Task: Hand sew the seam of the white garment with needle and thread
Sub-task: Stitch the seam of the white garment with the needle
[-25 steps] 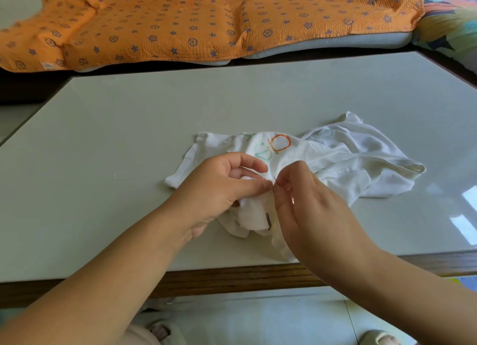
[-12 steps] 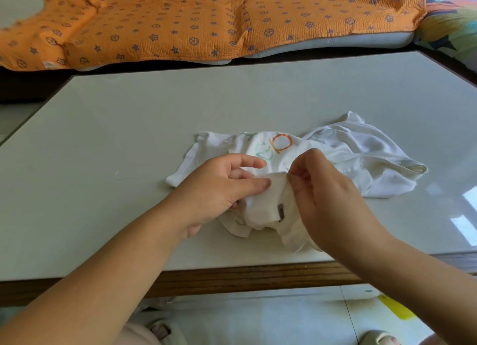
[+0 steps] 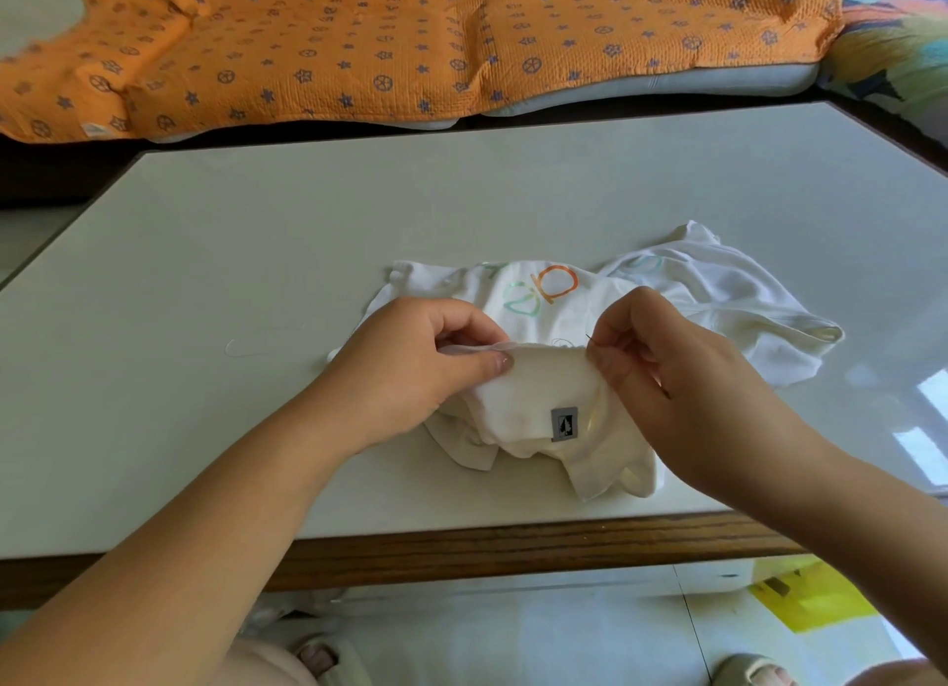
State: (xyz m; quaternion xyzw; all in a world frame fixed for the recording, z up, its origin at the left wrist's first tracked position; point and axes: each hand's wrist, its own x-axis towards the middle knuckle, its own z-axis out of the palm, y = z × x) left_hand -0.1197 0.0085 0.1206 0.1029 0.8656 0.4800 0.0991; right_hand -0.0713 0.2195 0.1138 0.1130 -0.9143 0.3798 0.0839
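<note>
White garment (image 3: 538,393), soft and crumpled, seam (image 3: 544,345) running left-right, is pinched by left hand (image 3: 410,372); right hand (image 3: 682,377) pinches thin needle (image 3: 590,338).

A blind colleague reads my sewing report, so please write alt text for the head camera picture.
On a pale table, the left hand pinches a folded edge of a white garment while the right hand pinches a needle at that edge. A small grey label shows on the garment, and an orange patterned blanket lies beyond the table.
</note>
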